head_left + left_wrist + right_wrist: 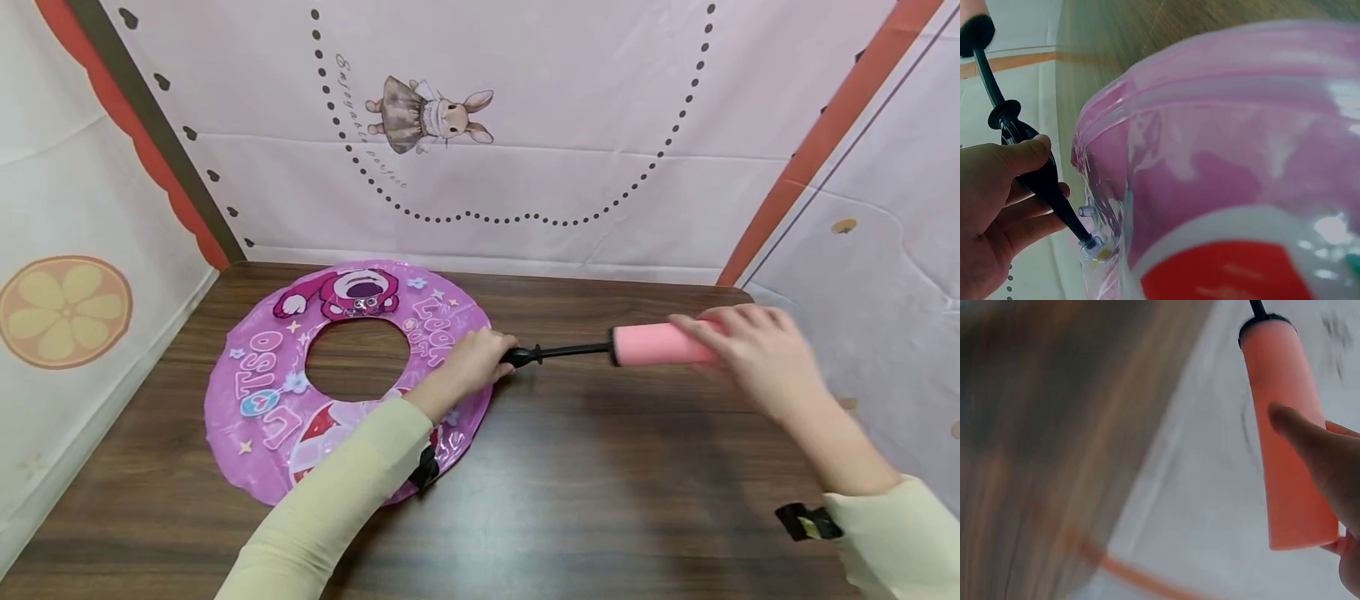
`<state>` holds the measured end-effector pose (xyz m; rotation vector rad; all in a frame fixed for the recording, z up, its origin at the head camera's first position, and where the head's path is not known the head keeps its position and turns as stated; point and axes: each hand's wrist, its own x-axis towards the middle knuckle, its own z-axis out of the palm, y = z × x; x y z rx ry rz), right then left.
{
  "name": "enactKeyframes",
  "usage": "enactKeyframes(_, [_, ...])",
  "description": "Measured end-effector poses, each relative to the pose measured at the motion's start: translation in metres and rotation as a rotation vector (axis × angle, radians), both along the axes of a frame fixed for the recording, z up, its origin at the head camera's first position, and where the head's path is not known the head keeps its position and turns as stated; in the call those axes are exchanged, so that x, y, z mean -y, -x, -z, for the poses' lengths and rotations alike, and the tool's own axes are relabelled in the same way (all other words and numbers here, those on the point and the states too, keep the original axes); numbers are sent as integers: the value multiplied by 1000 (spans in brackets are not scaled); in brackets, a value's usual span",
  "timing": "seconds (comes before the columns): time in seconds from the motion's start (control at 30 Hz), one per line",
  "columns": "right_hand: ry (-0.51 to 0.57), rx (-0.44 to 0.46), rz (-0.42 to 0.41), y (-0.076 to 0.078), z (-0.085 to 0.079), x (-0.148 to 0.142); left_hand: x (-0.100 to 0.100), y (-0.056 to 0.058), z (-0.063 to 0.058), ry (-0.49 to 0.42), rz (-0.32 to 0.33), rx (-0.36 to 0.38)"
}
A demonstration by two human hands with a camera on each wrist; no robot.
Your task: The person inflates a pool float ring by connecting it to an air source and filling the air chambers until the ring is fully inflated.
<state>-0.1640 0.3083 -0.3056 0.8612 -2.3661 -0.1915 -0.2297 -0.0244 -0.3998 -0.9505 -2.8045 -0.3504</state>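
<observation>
A pink hand pump spans both hands, its pink barrel (652, 344) on the right and its black rod (576, 351) drawn out. My right hand (765, 358) grips the barrel, thumb along its side in the right wrist view. With the left hand (474, 362) I hold the pump's black nozzle end (1040, 172) between thumb and fingers. The nozzle tip sits in a clear valve (1094, 245) at the edge of a purple swim ring (258, 358). That ring lies on the table, printed with a bear and lettering, its surface puffed and slightly wrinkled.
The brown wooden table (570, 500) extends under the ring and both arms. Behind it hangs a pale pink printed cloth (570, 108), with white cloth at the left and right sides. A second small clear stub (1087, 211) stands beside the valve.
</observation>
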Motion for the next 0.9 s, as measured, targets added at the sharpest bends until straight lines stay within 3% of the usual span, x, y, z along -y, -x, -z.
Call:
enactKeyframes(0.2, [-38,-61,-70,14,23,54,-2,1,1,13,18,-47])
enactKeyframes(0.4, [-35,-72,-75,17,34,70,-3,0,1,-1,14,-33])
enactKeyframes(0.67, [-38,-5,-45,13,26,50,-1,0,-3,-10,10,44])
enactKeyframes(0.9, [2,63,36,4,3,3,0,3,-5,14,5,83])
